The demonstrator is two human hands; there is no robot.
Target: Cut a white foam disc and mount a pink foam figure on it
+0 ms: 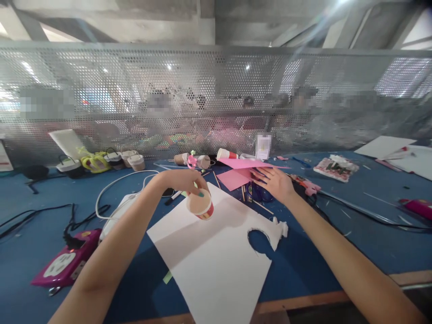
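My left hand (187, 182) is closed on the rim of a paper cup (200, 206) with a red band, tilted above a large white board (216, 252). The board has a round cutout and a ragged edge on its right side. Beyond it, my right hand (275, 183) is stretched out with fingers apart, their tips against or just under a raised pink sheet (249, 164). A second pink sheet (232, 179) lies below that one. Blue-handled scissors (258, 193) are partly hidden near my right fingers, among thin wooden sticks (263, 207).
At left are a magenta power strip (67, 261), loose cables and a white cup stack (65, 143). More red-banded cups (227, 154) lie along the perforated metal screen (135, 81). White sheets (384, 146) and a crumpled packet (335, 168) lie at right.
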